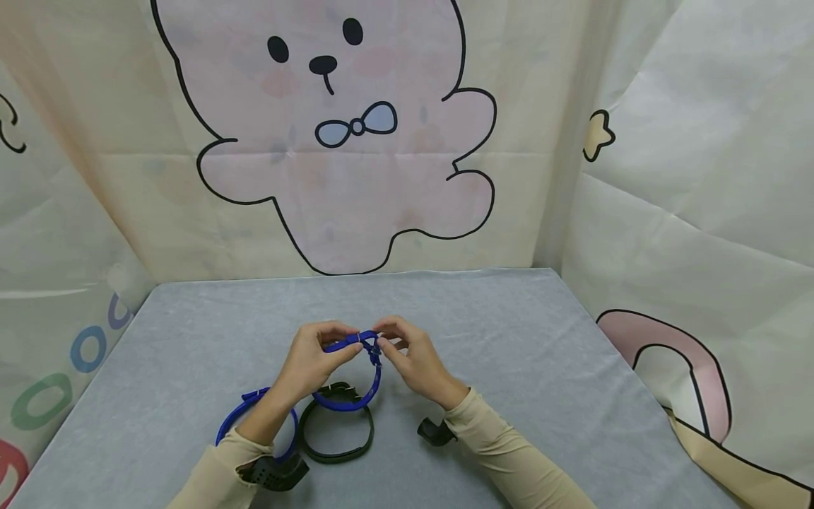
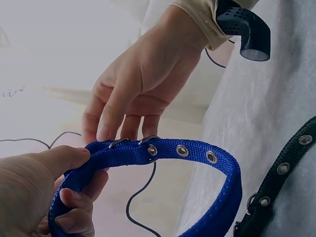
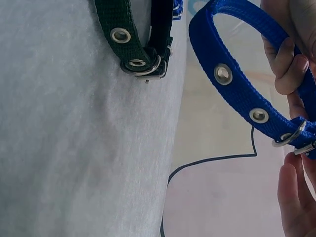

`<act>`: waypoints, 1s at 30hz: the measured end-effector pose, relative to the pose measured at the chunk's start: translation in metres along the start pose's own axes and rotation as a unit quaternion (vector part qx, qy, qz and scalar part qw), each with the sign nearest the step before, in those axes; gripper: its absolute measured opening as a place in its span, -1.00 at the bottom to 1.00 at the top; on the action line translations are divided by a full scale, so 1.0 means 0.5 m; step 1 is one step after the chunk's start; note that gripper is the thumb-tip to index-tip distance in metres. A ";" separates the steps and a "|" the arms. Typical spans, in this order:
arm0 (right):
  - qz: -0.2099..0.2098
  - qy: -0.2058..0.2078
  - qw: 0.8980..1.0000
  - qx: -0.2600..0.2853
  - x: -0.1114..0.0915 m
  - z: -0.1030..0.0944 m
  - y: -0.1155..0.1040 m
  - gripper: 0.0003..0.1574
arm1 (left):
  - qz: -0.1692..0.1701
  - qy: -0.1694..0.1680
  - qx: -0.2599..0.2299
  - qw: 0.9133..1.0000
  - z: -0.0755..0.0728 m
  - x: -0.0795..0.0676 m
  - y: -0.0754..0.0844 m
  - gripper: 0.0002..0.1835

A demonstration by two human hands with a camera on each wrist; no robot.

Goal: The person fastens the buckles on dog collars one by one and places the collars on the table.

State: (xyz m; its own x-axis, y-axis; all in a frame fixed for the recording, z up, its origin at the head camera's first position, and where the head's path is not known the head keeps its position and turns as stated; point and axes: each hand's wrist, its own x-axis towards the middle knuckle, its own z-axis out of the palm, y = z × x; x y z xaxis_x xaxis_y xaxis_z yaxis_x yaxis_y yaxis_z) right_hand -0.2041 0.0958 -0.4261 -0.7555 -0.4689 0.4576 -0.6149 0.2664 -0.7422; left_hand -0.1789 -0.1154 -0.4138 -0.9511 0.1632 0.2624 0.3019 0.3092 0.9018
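Between the hands, above the table, is a blue webbing dog collar (image 1: 346,406) closed into a loop, with metal-rimmed holes. The left hand (image 1: 311,360) grips its band, thumb on top and fingers curled beneath. At the metal buckle (image 2: 148,141), the right hand (image 1: 416,360) pinches the collar with thumb and fingertips. In the right wrist view the buckle and a D-shaped ring (image 3: 297,134) show beside the right fingertips. Below the held collar, a dark green collar (image 1: 337,458) lies looped on the table. A second blue collar (image 1: 227,418) lies left of it, partly behind the left forearm.
A grey cloth covers the table (image 1: 509,339). Fabric walls with cartoon prints stand behind it and at both sides. Black wrist mounts (image 1: 276,474) stick out from the sleeves, the left one close to the second blue collar.
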 end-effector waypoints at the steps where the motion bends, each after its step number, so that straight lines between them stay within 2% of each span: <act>1: 0.003 0.002 1.000 0.002 0.000 0.000 0.000 -0.74 | 0.001 -0.001 0.000 1.000 0.000 0.000 0.000 -0.79; 9: -0.002 -0.013 1.000 0.009 -0.003 0.003 -0.001 -0.73 | 0.010 -0.003 0.002 1.000 -0.001 0.001 -0.004 -0.78; 19: -0.008 -0.030 0.999 0.027 -0.005 0.010 0.002 -0.61 | 0.005 0.002 -0.002 1.000 -0.005 -0.001 -0.001 -0.75; 22: 0.002 -0.037 0.999 0.024 -0.004 0.008 0.003 -0.51 | 0.009 0.024 0.001 1.000 -0.008 0.000 -0.001 -0.74; 27: 0.016 -0.060 0.998 0.019 -0.001 0.006 0.004 -0.40 | 0.023 0.081 -0.020 0.996 -0.014 0.003 0.001 -0.73; 30: 0.020 -0.068 0.997 0.025 0.001 0.003 0.007 -0.39 | 0.025 0.093 -0.028 0.995 -0.017 0.004 0.002 -0.71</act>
State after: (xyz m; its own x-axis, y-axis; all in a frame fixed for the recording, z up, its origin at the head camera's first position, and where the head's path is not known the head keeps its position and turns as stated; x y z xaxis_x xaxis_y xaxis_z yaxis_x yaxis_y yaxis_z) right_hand -0.2062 0.0953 -0.4290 -0.7395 -0.5693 0.3592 -0.5705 0.2470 -0.7832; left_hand -0.1810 -0.1226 -0.4094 -0.9325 -0.0017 0.3611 0.3492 0.2508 0.9029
